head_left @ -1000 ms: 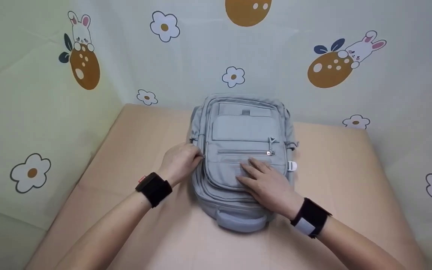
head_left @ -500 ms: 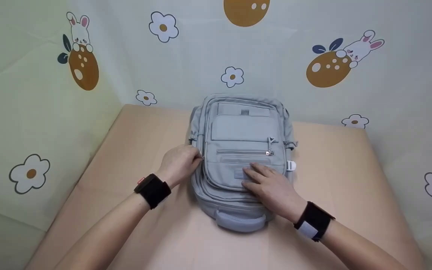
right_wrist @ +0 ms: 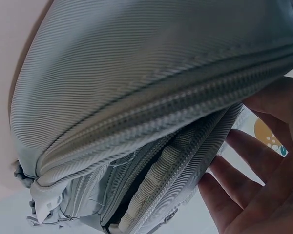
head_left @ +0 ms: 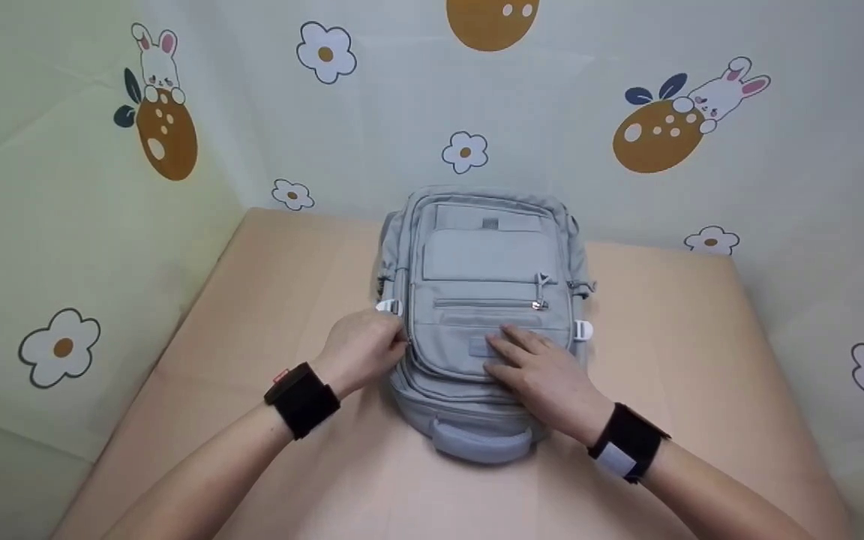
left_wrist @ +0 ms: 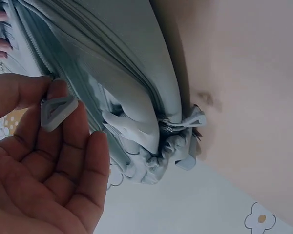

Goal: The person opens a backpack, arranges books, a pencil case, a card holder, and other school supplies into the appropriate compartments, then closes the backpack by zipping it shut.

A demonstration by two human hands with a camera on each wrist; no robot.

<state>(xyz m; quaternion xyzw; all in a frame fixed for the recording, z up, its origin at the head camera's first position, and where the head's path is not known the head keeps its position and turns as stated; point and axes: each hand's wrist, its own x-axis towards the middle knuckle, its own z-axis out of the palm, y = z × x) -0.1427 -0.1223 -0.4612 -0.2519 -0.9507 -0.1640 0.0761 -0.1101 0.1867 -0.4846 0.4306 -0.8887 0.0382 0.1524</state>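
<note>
A grey-blue backpack (head_left: 488, 255) lies front side up, its padded carry handle (head_left: 483, 442) nearest me. At the left edge of its front compartment, my left hand (head_left: 361, 349) pinches a triangular zipper pull (left_wrist: 58, 113) between thumb and forefinger, as the left wrist view shows. My right hand (head_left: 548, 382) rests on the lower front panel beside a small label patch (head_left: 481, 346), fingers fairly straight. In the right wrist view, the right fingers (right_wrist: 241, 180) touch the front panel. A gap along the zipper teeth (right_wrist: 185, 100) shows there on the bag's right side.
White strap buckles stand out on the left (head_left: 389, 306) and right (head_left: 584, 330) of the bag. A short front pocket zipper (head_left: 488, 304) crosses the panel. The beige tabletop (head_left: 289, 300) meets a patterned cloth backdrop (head_left: 394, 127) behind and at the left.
My left hand has slid toward me along the bag's left edge, uncovering the white buckle there. My right hand shifted slightly at first, uncovering the label patch, then stayed still.
</note>
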